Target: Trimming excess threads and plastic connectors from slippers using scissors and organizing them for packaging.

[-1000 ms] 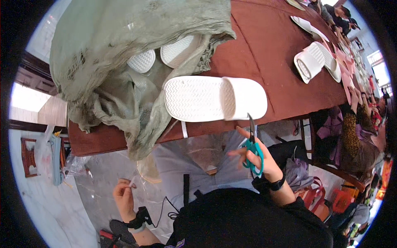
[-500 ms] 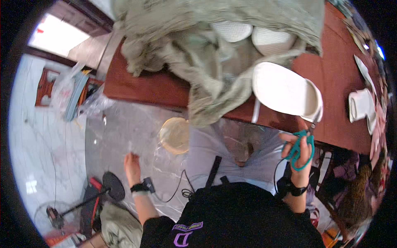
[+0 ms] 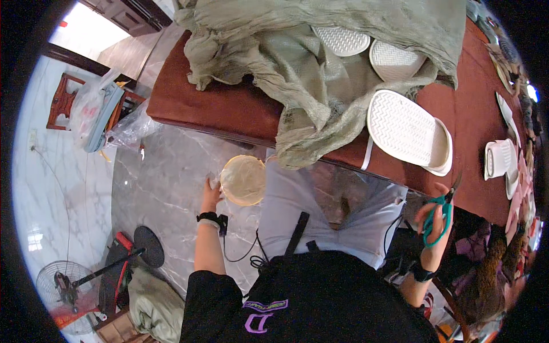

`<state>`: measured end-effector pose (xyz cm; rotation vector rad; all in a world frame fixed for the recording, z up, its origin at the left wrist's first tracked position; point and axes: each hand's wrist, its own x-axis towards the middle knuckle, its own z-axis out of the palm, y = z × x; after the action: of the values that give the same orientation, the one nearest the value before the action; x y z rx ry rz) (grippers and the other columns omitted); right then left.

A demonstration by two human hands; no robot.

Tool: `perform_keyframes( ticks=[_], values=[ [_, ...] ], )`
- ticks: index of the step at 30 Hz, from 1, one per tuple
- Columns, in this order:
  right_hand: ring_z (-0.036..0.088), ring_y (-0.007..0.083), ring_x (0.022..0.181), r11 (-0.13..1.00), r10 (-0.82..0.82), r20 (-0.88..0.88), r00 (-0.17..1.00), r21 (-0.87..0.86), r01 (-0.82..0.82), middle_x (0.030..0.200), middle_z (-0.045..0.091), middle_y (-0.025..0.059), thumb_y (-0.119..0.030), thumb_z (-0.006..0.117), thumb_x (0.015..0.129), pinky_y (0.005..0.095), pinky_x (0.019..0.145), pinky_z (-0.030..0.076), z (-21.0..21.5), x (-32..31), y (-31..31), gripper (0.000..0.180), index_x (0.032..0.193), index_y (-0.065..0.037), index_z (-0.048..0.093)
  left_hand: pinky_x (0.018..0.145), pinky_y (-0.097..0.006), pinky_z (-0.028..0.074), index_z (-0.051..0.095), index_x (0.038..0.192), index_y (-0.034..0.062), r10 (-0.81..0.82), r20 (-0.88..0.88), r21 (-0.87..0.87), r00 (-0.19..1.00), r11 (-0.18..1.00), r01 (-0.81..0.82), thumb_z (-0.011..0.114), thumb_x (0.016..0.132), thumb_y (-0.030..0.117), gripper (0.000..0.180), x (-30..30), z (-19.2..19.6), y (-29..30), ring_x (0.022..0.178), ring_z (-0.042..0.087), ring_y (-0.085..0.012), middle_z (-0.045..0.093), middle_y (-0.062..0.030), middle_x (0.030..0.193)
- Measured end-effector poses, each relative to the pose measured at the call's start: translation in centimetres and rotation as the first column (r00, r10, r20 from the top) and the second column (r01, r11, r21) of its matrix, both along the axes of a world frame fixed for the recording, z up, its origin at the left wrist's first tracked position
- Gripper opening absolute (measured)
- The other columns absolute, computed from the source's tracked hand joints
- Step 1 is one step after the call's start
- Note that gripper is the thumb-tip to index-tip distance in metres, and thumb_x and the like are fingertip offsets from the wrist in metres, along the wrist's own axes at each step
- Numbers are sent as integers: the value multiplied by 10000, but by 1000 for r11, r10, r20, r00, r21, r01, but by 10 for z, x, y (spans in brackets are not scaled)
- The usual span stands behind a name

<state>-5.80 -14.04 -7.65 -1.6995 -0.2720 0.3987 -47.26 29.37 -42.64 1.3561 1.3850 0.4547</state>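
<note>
- While we look down from head height, we see a seated person in a black top and pale grey trousers at a long table covered in dark red cloth.
- Our right hand is closed around the teal handles of a pair of scissors, fingers through the loops, blades pointing up toward the table edge; held this way the tool sits clear of the lap and ready by the work.
- Our left hand reaches down beside the left knee and touches the rim of a round, pale yellow, translucent container that seems to stand on the floor just under the table edge. We cannot tell whether the fingers grip it or only rest against it, since the container hides them.
- A white slipper lies sole up at the near table edge, a narrow white strap hanging over the side, within easy reach of the scissors.
- A large heap of olive-green fabric drapes over the table and spills off its front, partly covering two more white soles.
- Further white slippers lie along the table to the right.
- On the marble floor to the left stand a fan and a chair holding plastic bags.
</note>
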Motion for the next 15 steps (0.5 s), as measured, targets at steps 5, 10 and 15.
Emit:
perform_keyframes(
  ticks=[5,10,15],
  values=[
    [455,32,526,951,-113,493,863,-199,238,937,659,98,-114,572,883,177,468,365,-1,67,-54,289,1140,-50,455,833,-304,459,466,1194,-16,-120,134,215,984,973,89,512,885,76,326,139,82,-48,975,576,-227,543,-160,1161],
    [558,82,647,914,-55,303,952,-369,171,1015,657,115,-160,638,845,230,515,458,6,107,-34,335,1078,-31,436,791,-325,449,570,1054,1,-485,33,737,874,602,306,583,814,33,243,201,267,-123,900,574,-236,598,-119,993],
    [601,118,691,971,1,338,941,-224,79,1036,639,169,-173,682,806,270,543,483,-11,125,-22,357,1012,-33,427,953,-432,345,512,1173,-5,-699,-392,823,598,23,567,634,779,155,442,295,359,-185,1098,482,-355,535,-179,1194]
  ],
)
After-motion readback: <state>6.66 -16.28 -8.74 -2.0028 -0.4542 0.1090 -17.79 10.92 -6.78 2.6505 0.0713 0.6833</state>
